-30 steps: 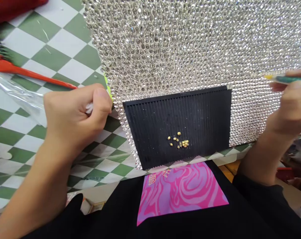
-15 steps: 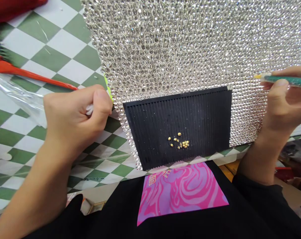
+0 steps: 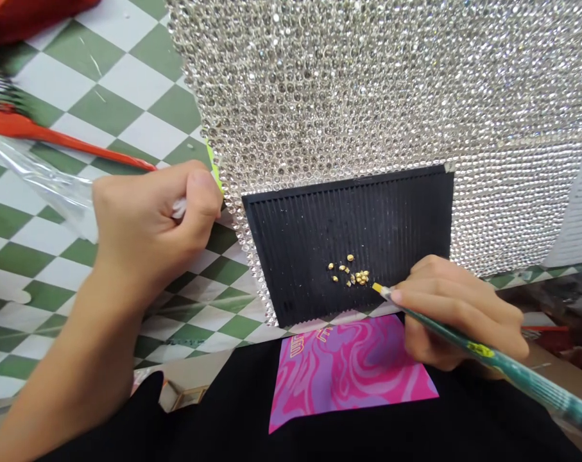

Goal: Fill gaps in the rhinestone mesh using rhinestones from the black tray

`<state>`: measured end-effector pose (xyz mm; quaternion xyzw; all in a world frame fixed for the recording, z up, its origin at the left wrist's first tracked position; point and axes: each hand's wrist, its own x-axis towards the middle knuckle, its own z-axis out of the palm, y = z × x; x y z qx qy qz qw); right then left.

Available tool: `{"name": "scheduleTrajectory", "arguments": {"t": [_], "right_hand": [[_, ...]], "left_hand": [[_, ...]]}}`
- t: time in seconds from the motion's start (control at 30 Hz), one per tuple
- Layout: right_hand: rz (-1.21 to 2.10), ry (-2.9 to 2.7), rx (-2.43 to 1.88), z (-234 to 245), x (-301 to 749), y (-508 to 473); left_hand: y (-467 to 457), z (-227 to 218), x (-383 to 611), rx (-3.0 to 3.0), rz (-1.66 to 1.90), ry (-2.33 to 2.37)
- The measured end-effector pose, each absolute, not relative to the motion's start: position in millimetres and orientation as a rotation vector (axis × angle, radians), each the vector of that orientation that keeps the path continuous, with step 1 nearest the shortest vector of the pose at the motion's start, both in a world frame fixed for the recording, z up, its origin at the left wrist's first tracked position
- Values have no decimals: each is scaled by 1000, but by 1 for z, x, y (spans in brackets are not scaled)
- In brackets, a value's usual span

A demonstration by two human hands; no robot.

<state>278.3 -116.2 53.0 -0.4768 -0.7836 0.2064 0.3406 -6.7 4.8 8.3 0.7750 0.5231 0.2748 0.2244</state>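
My right hand (image 3: 459,314) grips a green picker pencil (image 3: 468,346), its yellow tip low over the black ribbed tray (image 3: 314,224). Just left of that tip lies a small cluster of gold rhinestones (image 3: 362,277), with several more scattered around it. The tray rests on a sheet covered in silver rhinestones (image 3: 348,90). At the sheet's left edge, my left hand (image 3: 160,208) is closed in a fist. A bit of something white pokes out between its thumb and fingers; what it is, I cannot make out.
A red-handled tool (image 3: 88,151) with dark bristles or teeth and a clear plastic bag (image 3: 54,186) lie left on the green-and-white checked tablecloth (image 3: 141,86). Something red (image 3: 40,19) sits at the top left corner. White ridged material (image 3: 577,218) shows at the far right.
My right hand has come down and left from above the silver sheet, bringing the pencil's tip to the gold rhinestones on the tray. My left hand remains a fist in the same place.
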Motion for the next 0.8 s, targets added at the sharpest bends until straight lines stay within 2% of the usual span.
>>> {"name": "scheduleTrajectory", "arguments": {"t": [0.63, 0.8], "right_hand": [[507, -1966, -1121, 34, 273, -114], [571, -1974, -1116, 41, 274, -110]], "left_hand": [[4, 9, -7, 2135, 764, 1446], [5, 8, -7, 2148, 759, 1441]]}}
